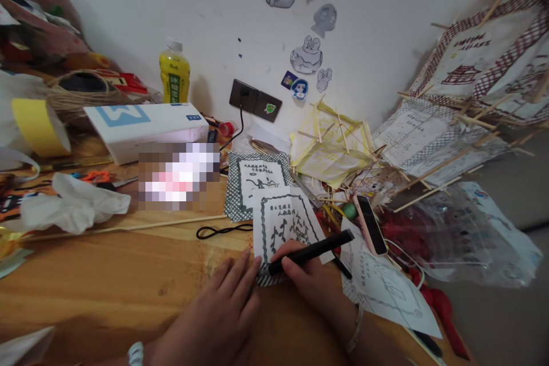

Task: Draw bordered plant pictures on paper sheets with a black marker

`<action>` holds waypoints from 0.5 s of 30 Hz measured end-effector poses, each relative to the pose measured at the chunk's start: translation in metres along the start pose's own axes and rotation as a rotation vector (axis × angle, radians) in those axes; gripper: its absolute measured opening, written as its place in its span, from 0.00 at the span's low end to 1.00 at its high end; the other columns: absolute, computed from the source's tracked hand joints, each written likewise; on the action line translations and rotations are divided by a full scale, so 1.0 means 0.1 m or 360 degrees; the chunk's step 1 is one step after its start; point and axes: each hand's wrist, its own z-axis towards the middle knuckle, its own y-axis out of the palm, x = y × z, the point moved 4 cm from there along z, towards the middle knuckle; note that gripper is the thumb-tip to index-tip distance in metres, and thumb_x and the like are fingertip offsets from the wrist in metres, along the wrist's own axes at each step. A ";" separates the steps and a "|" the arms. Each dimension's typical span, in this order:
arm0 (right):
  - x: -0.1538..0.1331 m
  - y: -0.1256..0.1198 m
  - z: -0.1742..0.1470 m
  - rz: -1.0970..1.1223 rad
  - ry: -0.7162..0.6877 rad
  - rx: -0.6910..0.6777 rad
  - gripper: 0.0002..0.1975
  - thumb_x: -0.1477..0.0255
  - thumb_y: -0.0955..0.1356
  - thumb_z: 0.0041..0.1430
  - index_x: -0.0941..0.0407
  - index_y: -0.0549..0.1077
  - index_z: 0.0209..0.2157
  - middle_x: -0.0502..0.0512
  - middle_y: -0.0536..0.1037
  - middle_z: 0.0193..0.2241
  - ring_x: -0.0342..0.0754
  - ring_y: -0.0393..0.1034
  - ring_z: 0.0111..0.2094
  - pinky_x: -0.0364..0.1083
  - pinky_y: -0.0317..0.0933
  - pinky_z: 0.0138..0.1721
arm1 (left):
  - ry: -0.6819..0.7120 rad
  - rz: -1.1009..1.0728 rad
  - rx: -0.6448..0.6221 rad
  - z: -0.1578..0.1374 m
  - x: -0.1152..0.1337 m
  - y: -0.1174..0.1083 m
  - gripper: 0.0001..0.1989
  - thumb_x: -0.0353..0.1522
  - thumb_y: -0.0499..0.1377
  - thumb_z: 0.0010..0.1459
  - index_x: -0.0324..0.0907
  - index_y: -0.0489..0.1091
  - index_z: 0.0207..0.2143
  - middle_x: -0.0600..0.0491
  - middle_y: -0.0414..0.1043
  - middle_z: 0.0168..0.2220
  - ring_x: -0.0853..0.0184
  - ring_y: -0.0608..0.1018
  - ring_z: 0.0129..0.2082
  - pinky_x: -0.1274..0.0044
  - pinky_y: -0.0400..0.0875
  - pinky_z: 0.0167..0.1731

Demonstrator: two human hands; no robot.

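My right hand grips a thick black marker, its tip down at the lower left corner of a white sheet. Inked on that sheet are a wavy border, handwritten characters and leafy branches, with diagonal strokes along the bottom edge. My left hand lies flat with fingers stretched out, fingertips at the sheet's lower left edge. Partly under this sheet is another drawing with a dark crosshatched border. To the right of my right hand lies a third drawn sheet.
A pink-edged phone rests on the right-hand sheet. Behind stand a yellow paper-and-stick frame, a white box and a yellow drink bottle. Crumpled tissue and a thin stick lie left; plastic bags lie right.
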 end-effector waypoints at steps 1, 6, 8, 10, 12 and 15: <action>0.00 0.00 0.00 -0.0007 0.0000 -0.0006 0.05 0.69 0.65 0.57 0.54 0.72 0.30 0.51 0.71 0.27 0.46 0.67 0.31 0.44 0.64 0.34 | -0.0006 0.0000 -0.0005 0.00 0.00 0.00 0.23 0.41 0.56 0.60 0.34 0.70 0.52 0.35 0.55 0.61 0.45 0.57 0.61 0.55 0.58 0.56; 0.03 -0.01 -0.01 -0.0006 0.0034 -0.0014 0.06 0.68 0.65 0.57 0.54 0.72 0.30 0.51 0.71 0.28 0.46 0.67 0.32 0.44 0.64 0.34 | -0.0029 -0.0028 -0.0001 0.00 0.01 -0.04 0.19 0.40 0.57 0.59 0.37 0.72 0.48 0.37 0.56 0.61 0.45 0.55 0.62 0.55 0.57 0.57; 0.05 -0.01 -0.01 0.0011 0.0047 -0.0004 0.07 0.67 0.65 0.57 0.54 0.71 0.29 0.51 0.70 0.27 0.46 0.66 0.31 0.44 0.63 0.33 | -0.0023 -0.0034 -0.0001 0.00 0.01 -0.06 0.20 0.40 0.57 0.59 0.36 0.71 0.49 0.37 0.56 0.61 0.45 0.56 0.62 0.55 0.57 0.57; 0.06 -0.02 -0.01 0.0015 0.0056 0.0003 0.08 0.66 0.65 0.57 0.55 0.71 0.29 0.50 0.70 0.27 0.46 0.65 0.30 0.44 0.62 0.32 | -0.0015 -0.0046 -0.0018 0.01 0.01 -0.06 0.21 0.40 0.57 0.59 0.36 0.71 0.50 0.36 0.56 0.61 0.45 0.56 0.62 0.54 0.57 0.56; 0.07 -0.02 -0.02 0.0015 0.0069 0.0009 0.08 0.66 0.65 0.57 0.55 0.71 0.28 0.50 0.69 0.26 0.46 0.64 0.30 0.44 0.61 0.32 | -0.0023 -0.0055 -0.0042 0.01 0.01 -0.05 0.22 0.40 0.57 0.59 0.36 0.70 0.51 0.35 0.55 0.61 0.44 0.56 0.62 0.54 0.57 0.56; 0.07 -0.03 -0.01 0.0035 0.0082 0.0019 0.09 0.65 0.65 0.56 0.55 0.71 0.26 0.49 0.68 0.24 0.45 0.63 0.28 0.44 0.61 0.31 | -0.0028 -0.0060 -0.0065 0.01 0.00 -0.04 0.22 0.40 0.56 0.60 0.35 0.69 0.52 0.35 0.53 0.62 0.44 0.55 0.62 0.53 0.56 0.57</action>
